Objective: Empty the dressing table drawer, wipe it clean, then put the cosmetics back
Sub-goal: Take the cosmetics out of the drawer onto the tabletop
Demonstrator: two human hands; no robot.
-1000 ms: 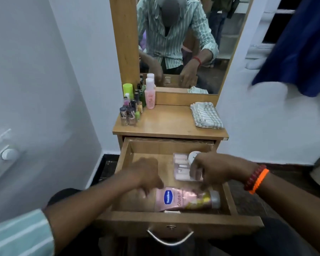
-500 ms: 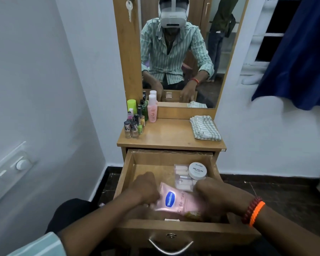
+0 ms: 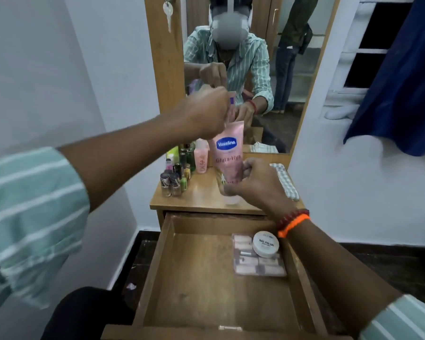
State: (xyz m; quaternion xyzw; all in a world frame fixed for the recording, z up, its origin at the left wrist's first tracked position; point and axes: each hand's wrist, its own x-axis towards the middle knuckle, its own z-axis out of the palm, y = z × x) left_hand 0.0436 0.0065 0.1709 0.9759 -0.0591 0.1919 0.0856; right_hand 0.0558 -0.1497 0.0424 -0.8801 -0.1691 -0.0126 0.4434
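Note:
A pink Vaseline lotion tube (image 3: 228, 155) stands upright, cap down, over the dressing table top (image 3: 196, 196). My left hand (image 3: 206, 114) grips the tube's flat upper end. My right hand (image 3: 255, 187) holds its lower part near the cap. Below, the wooden drawer (image 3: 157, 261) is pulled open. At its back right lie a clear plastic case of small cosmetics (image 3: 255, 265) and, on top of it, a white round nail polish remover jar (image 3: 266, 243). The remaining drawer floor shows bare wood.
Several small nail polish bottles (image 3: 176, 177) and a pink bottle (image 3: 201, 158) crowd the table's left side. A folded checked cloth (image 3: 286, 182) lies on its right. A mirror (image 3: 292, 69) stands behind, a key (image 3: 167, 11) hangs from its frame, and a blue curtain (image 3: 402, 82) hangs at the right.
Both hands lifted the lotion tube out of the drawer and raised it upright over the table top. The case and jar stayed in the drawer.

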